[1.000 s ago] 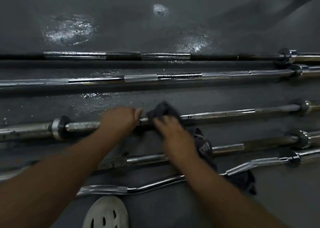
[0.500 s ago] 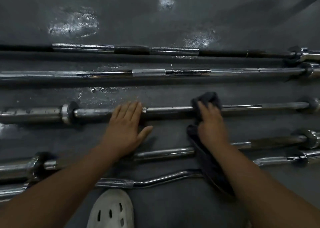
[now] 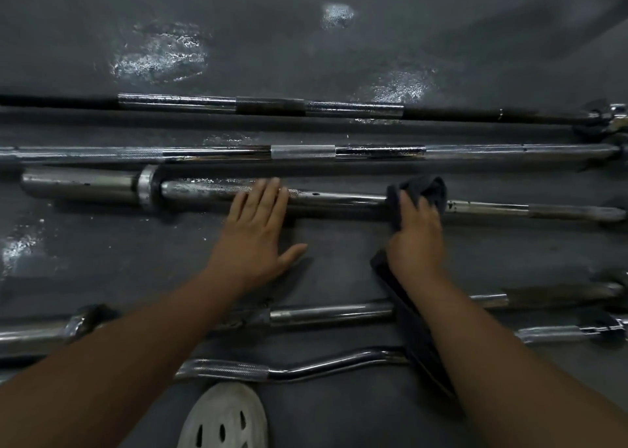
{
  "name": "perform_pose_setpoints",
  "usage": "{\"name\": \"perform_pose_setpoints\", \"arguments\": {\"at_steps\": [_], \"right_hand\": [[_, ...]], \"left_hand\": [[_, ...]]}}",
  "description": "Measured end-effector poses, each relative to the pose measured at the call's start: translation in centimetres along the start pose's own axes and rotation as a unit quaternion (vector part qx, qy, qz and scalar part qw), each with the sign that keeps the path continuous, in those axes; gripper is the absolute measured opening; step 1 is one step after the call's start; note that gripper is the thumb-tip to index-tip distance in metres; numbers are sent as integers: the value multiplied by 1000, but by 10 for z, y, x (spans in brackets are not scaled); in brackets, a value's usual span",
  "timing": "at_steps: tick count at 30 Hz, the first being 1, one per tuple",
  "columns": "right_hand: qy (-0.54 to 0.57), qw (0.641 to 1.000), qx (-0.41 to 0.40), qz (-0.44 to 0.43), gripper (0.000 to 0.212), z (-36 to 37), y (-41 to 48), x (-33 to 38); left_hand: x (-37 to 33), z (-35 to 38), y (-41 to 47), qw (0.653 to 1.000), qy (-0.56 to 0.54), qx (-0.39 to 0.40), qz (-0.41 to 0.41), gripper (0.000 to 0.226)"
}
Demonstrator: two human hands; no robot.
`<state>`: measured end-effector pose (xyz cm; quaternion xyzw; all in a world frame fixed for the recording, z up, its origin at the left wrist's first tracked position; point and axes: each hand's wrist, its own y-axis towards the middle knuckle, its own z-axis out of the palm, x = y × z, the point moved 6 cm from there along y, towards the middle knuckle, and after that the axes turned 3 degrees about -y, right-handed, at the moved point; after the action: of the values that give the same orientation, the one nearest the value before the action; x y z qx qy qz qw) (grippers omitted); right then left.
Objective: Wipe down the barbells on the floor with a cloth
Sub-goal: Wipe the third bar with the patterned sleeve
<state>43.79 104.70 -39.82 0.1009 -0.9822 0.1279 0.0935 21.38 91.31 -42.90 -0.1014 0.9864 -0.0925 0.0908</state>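
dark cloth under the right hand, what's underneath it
The dark grey cloth wraps the middle chrome barbell, gripped by the right hand; its tail drapes across the short straight bar and curved chrome bar. Those covered stretches of metal cannot be seen.

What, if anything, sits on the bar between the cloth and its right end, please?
Nothing visible: right of the cloth gripped by the right hand, the barbell runs bare to the picture's edge. The left hand presses it on the other side.
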Motion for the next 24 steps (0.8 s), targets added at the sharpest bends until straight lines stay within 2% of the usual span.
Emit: {"name": "perform_pose_setpoints", "arguments": {"at_steps": [1,2,3,5,6,7,8,9,11,12,13,14,16,17,18,19,21,22,23,24], "right_hand": [[-4,1000,11,23,78,4,-4,6],[-13,1000,25,10,77,7,-10,22],[-23,998,39,-46,77,12,-17,45],[-26,974,69,-216,75,25,-36,87],[-20,958,98,-268,74,28,-41,94],[-4,953,112,-280,74,25,-39,87],[14,963,102,-250,76,19,-32,69],[25,982,77,-171,77,14,-24,41],[11,999,35,-11,76,7,-24,-2],[-22,999,36,15,76,11,-35,1],[-44,998,41,-12,76,18,-48,19],[-41,994,50,-85,75,25,-65,46],[-11,964,92,-251,74,37,-100,85],[-9,952,109,-286,73,35,-105,84],[-6,954,106,-279,72,26,-99,69],[-5,970,96,-221,72,18,-88,40],[5,998,53,-36,72,1,-66,-26],[7,999,29,27,71,-5,-62,-46],[-11,999,20,41,70,-4,-61,-46],[-33,999,29,19,69,1,-63,-27]], "left_hand": [[-1,1,0,1000,4,3,-3,99],[-3,1,-1,1000,6,7,-7,100],[-5,0,-3,1000,2,7,-15,99],[-8,-6,-10,999,-36,-17,-30,89],[-8,-12,-13,997,-54,-38,-35,80],[-5,-18,-14,996,-67,-54,-38,73],[-3,-23,-14,994,-75,-66,-39,67],[-1,-25,-13,994,-79,-68,-43,65],[-5,-15,-14,997,-59,-30,-45,75],[-11,-6,-19,998,-44,-1,-44,83],[-17,0,-25,998,-42,17,-43,87],[-22,2,-33,998,-48,18,-41,87],[-25,-2,-51,997,-63,6,-34,80],[-25,-4,-60,997,-65,-1,-30,77],[-25,-5,-68,998,-65,-8,-27,75],[-27,-3,-75,998,-64,-10,-23,74],[-33,7,-86,998,-62,5,-14,79],[-36,13,-88,998,-55,15,-12,85],[-38,19,-88,999,-45,27,-12,91],[-38,22,-86,998,-39,38,-13,96]]}}
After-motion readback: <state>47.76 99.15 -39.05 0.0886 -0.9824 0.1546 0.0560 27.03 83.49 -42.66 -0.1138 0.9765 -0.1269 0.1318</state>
